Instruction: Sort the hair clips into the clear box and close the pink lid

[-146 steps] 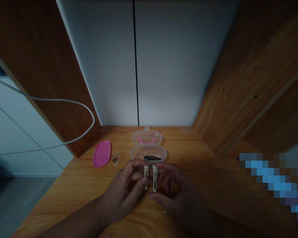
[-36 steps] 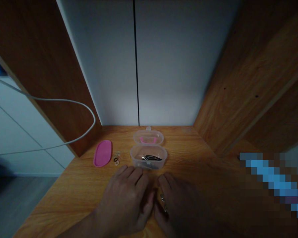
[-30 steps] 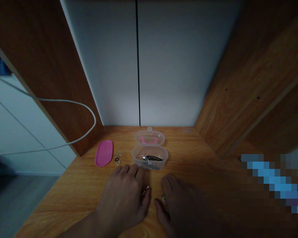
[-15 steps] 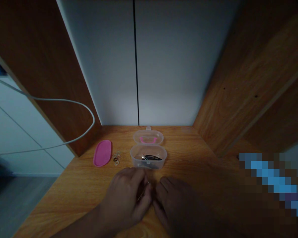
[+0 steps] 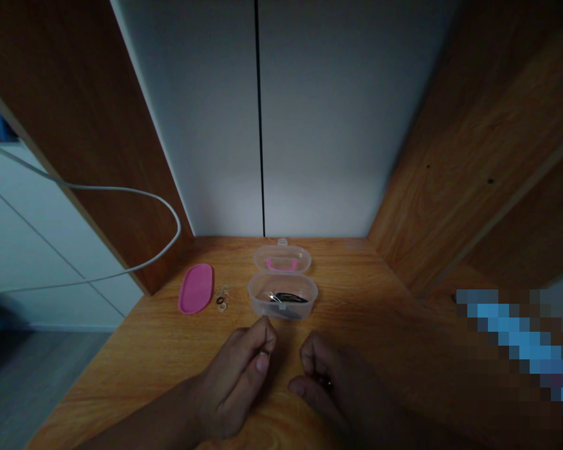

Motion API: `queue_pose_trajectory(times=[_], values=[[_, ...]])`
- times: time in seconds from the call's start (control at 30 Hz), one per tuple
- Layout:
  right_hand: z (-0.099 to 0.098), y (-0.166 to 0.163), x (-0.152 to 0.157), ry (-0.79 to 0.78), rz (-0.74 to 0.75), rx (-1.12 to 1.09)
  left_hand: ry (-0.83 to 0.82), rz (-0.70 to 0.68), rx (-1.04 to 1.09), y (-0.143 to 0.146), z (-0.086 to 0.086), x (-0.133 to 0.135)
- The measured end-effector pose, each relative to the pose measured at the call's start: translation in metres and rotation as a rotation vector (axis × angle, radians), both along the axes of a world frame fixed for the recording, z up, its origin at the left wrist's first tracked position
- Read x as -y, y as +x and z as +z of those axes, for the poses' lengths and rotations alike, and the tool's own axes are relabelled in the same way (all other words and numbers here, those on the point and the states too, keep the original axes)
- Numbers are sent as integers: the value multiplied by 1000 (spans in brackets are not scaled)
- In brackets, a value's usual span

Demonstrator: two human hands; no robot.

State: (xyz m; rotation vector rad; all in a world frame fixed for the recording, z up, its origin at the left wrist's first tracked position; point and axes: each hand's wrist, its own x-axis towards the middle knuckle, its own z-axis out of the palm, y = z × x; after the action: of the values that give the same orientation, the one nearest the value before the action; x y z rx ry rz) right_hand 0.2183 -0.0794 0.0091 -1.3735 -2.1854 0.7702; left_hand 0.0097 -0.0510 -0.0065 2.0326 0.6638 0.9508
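Over the front of the wooden tabletop, my left hand (image 5: pixel 239 378) is closed, thumb pressed to the curled forefinger. A tiny glint shows at that pinch, too small to name. My right hand (image 5: pixel 335 378) is a short way to its right, fingers curled in and thumb pointing left. A small shiny bit shows inside its curl; its kind cannot be made out. Just beyond both hands stands a clear plastic box (image 5: pixel 258 306), its hinged lid (image 5: pixel 304 255) with a pink handle laid back. Black hair clips (image 5: pixel 291 298) and shiny metal pieces lie in the box.
Left of the box lie several small hair ties (image 5: pixel 222 299), white and black among them, beside a pink oval tray (image 5: pixel 196 289). A white cable (image 5: pixel 176 228) loops in at the left. Wooden panels (image 5: pixel 450 187) and a white back panel (image 5: pixel 216 156) enclose the tabletop.
My hands have drawn apart; they were nearly touching, with a thin shiny thing at the left fingers. The right hand has turned so its thumb and curled fingers show. The box stays put.
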Motion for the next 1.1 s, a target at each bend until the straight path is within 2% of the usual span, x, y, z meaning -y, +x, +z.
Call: queue_pose_trajectory(times=[0.1,0.3,0.5,0.6,0.7,0.77,0.83,0.93,1.1], values=[[-4,2,-1,2,20,-185,20,22,6,1,1,0],[-3,1,1,172,41,-293,128,54,-20,2,2,1],[-14,2,-1,212,10,-489,149,107,144,6,-1,-2],[-16,2,-3,312,-46,-594,238,153,193,7,1,-4],[-11,4,-4,471,-58,-565,367,223,156,5,3,-4],[-7,5,-5,513,-89,-491,379,220,174,4,1,-4],[-5,6,-5,504,-109,-450,340,210,218,4,-5,-2],[-6,6,-4,481,-115,-513,248,222,265,6,-11,-1],[-11,4,-4,400,-221,-605,206,227,335,11,-4,-1]])
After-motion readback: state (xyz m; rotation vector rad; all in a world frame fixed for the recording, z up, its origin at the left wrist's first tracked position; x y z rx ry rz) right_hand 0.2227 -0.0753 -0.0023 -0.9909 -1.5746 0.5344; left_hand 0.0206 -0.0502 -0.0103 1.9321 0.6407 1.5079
